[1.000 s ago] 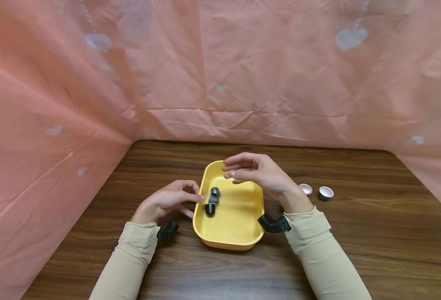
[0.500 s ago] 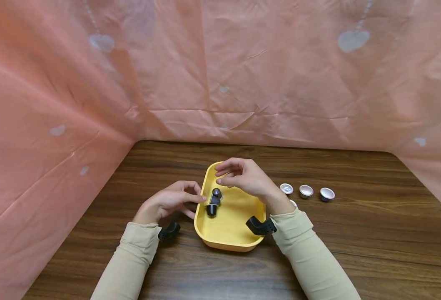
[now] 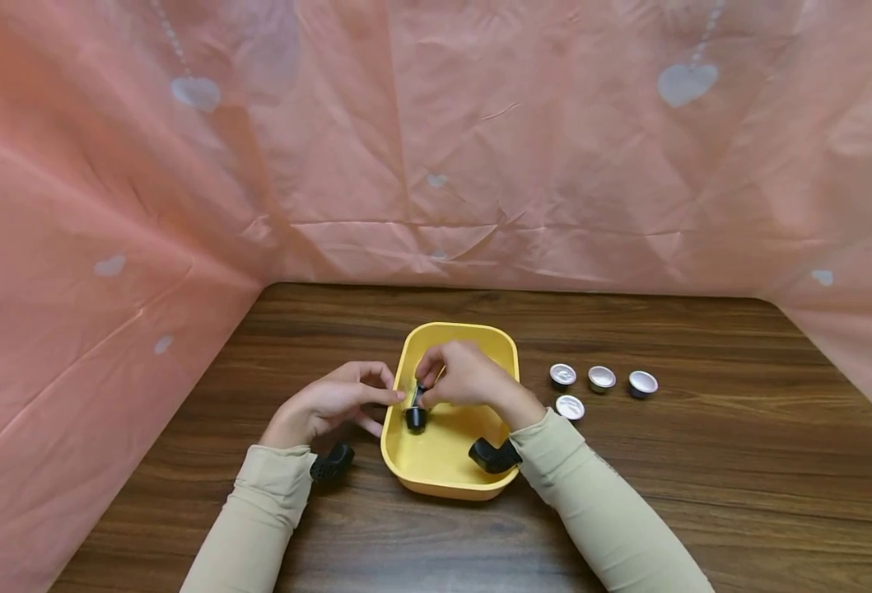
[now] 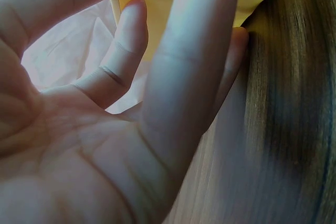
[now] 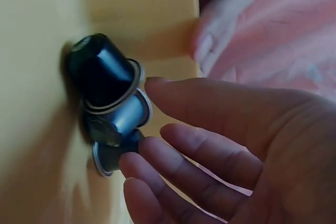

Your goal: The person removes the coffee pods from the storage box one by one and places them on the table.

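Three coffee capsules (image 5: 102, 72) lie in a loose row inside a yellow bin (image 3: 450, 492), near its left wall: a dark one, a pale-blue one beside it, and another dark one beyond. Right hand (image 3: 467, 380) is down among them, grip parted, thumb apart from the half-bent fingers; whether any fingertip touches a capsule, cannot tell. Left hand (image 3: 332, 402) holds the bin's side wall, thumb lapped over the rim, other fingers outside. Four more foil-topped capsules (image 3: 602, 379) stand on the worktop (image 3: 747, 445), right of the bin. Step in hand, by judgement: picking a capsule out of the bin. Next move seems to call for closing thumb and fingers on a single capsule without knocking its neighbours.
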`<state>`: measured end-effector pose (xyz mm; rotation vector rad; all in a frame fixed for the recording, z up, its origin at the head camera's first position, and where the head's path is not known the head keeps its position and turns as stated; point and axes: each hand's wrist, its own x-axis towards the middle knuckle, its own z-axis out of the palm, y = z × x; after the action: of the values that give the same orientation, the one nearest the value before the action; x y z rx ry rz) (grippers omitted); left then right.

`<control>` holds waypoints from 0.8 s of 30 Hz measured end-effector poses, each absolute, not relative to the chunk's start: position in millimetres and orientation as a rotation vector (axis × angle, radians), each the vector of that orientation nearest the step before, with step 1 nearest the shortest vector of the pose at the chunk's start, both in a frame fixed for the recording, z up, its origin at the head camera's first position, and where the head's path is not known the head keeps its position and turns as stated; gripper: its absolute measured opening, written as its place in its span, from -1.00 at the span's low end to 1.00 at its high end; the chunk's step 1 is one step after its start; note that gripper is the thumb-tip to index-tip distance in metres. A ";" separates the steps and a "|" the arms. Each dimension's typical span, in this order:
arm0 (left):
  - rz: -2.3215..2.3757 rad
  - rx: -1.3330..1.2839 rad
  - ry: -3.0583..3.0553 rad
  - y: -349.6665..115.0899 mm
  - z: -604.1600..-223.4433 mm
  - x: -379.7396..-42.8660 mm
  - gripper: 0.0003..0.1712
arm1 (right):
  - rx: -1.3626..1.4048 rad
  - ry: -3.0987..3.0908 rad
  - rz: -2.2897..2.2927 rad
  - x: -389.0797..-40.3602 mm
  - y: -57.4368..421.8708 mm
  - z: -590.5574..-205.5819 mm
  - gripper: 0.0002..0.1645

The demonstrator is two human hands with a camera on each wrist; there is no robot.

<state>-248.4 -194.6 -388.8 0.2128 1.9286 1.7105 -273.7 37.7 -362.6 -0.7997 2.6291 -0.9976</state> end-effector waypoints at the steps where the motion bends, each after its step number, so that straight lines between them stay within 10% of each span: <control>1: 1.708 0.215 1.932 -194.7 -388.5 -248.5 -0.85 | -0.803 2.637 -0.977 -273.5 36.9 -363.2 -0.64; 24: 1.710 0.276 1.936 -196.1 -391.6 -248.7 -0.85 | -0.575 2.463 -1.096 -272.0 27.7 -373.9 -0.72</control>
<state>-248.7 -196.1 -391.6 0.2758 1.9365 1.7104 -272.0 27.7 -373.9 -0.5746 2.4629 -1.0959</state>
